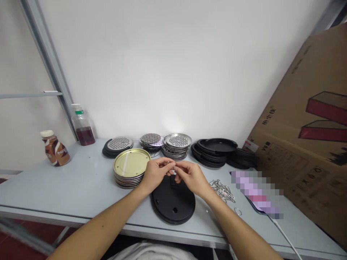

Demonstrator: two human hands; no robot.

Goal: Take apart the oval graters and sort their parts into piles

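Note:
My left hand (158, 173) and my right hand (191, 177) meet fingertip to fingertip, both closed in a pinch. Something tiny, perhaps metal, is between them; its kind is hidden by the fingers. Just below them lies a round black plastic disc (176, 206) with small holes and a raised block at its far edge, flat on the table. A stack of round gold-coloured metal lids (132, 164) stands beside my left wrist. To the right of my right wrist is a pile of silver wire clips (223, 189), with a single metal ring (238, 211) nearer the front.
Along the wall stand a grater plate in a black rim (120, 143), stacked metal grater discs (177, 141) and black plastic rings (217, 146). Two bottles, brown (55, 150) and clear with dark red liquid (84, 131), are at left. A phone with a cable (284, 234) and a big cardboard box (300, 144) occupy the right.

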